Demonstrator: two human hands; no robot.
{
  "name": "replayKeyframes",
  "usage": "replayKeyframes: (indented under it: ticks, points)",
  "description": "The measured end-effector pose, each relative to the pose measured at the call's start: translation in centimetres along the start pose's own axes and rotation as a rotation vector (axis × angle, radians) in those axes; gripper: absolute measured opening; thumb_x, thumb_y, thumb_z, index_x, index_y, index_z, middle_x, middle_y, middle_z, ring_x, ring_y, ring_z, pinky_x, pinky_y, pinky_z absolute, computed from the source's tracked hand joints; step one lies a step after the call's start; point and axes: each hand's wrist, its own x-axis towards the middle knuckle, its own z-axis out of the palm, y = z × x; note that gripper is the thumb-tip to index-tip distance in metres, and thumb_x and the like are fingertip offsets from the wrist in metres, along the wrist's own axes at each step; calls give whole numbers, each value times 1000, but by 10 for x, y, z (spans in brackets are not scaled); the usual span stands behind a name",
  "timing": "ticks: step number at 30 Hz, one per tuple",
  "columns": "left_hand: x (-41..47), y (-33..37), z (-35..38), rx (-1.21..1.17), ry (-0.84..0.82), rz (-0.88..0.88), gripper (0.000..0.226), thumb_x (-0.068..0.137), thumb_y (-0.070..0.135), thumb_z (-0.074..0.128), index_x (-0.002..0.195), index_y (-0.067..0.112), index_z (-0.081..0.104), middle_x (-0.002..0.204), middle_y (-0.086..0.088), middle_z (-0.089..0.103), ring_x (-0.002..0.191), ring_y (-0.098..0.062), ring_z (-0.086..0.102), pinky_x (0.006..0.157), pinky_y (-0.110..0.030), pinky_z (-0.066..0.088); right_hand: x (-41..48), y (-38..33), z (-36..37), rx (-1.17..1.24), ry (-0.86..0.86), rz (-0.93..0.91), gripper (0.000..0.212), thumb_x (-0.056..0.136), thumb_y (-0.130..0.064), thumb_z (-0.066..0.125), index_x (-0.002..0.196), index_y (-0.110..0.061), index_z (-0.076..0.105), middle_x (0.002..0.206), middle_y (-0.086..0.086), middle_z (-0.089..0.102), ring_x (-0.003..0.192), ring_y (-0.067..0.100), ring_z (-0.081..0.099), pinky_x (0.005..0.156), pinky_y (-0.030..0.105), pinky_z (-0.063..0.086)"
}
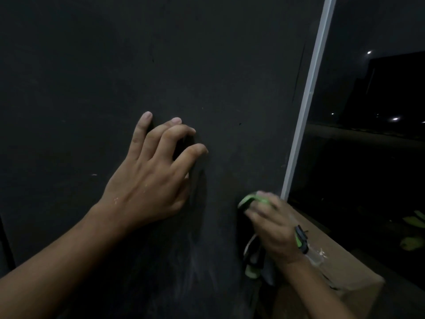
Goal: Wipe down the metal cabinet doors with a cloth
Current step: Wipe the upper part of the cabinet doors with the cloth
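Left hand on door; right hand grips cloth beside white frame.

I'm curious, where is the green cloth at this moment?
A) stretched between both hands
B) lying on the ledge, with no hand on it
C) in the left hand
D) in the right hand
D: the right hand grips the green cloth low by the right edge of the cabinet door, while the left hand rests bare on the door and holds nothing.
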Motion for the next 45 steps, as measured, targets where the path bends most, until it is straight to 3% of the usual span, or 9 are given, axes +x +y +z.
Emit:
replayKeyframes:
  ticks: [3, 7, 15, 21, 27, 33, 35, 38, 45]
  points:
    - [0, 1, 2, 5, -8, 9, 49, 84, 31, 53, 130, 14, 58, 136, -20, 46, 137, -40, 34, 122, -57, 3, 27, 33, -16, -101, 251, 292, 26, 99, -10, 55, 122, -2, 65, 130, -13, 55, 136, 1, 41, 115, 34, 36]
    - [-1, 2, 3, 3, 9, 8, 48, 84, 29, 53, 129, 13, 59, 134, -20, 49, 137, -40, 35, 122, -57, 5, 11, 41, -5, -159, 248, 356, 27, 100, -12, 55, 121, 4, 62, 121, 15, 60, 137, 2, 41, 116, 33, 35]
    - [-1, 8, 6, -14, -5, -9, 49, 88, 33, 42, 129, 13, 60, 133, -22, 49, 136, -41, 35, 122, -58, 3, -31, 16, -21, 2, 39, 334, 30, 105, -25, 52, 116, -3, 69, 125, -10, 58, 128, 4, 49, 110, 30, 38]
    - [-1, 8, 6, -35, 2, -3, 48, 85, 30, 48, 128, 13, 60, 131, -22, 50, 135, -42, 37, 122, -58, 6, 47, 47, -31, -98, 266, 558, 39, 95, -16, 53, 131, -4, 59, 131, -9, 56, 122, 14, 53, 111, 19, 37]
    - [-2, 6, 7, -55, -9, 1, 48, 87, 33, 42, 127, 13, 61, 130, -21, 50, 134, -41, 38, 122, -56, 6, 28, 42, -20, -277, 201, 402, 32, 94, -7, 55, 121, 6, 68, 122, 12, 64, 117, 27, 53, 112, 27, 35]
    - [-2, 7, 8, -57, -9, 14, 49, 84, 32, 44, 127, 16, 59, 129, -19, 51, 135, -40, 38, 122, -58, 8, -8, 24, -38, -207, 16, 388, 30, 94, -14, 56, 121, -7, 66, 120, -4, 59, 112, 31, 55, 109, 27, 38]
    - [-2, 6, 7, -65, -17, 23, 49, 83, 33, 44, 127, 17, 59, 129, -18, 51, 135, -39, 38, 122, -58, 8, 10, 19, -43, -167, 72, 397, 28, 94, -14, 56, 121, -9, 66, 122, -5, 60, 113, 30, 55, 106, 37, 42]
    - [-2, 4, 5, -96, -14, 30, 47, 84, 32, 44, 125, 17, 61, 127, -17, 52, 134, -38, 39, 122, -56, 8, 47, 3, -24, -131, 137, 422, 32, 93, -12, 56, 123, -4, 65, 124, 5, 61, 120, 20, 52, 111, 28, 37]
    - [-8, -1, 0, -202, -36, 69, 47, 81, 32, 46, 124, 18, 61, 126, -14, 53, 132, -36, 42, 124, -51, 9, 11, -60, 43, -15, -22, 83, 25, 105, -15, 52, 125, -4, 62, 133, 6, 56, 134, 23, 45, 109, 40, 41]
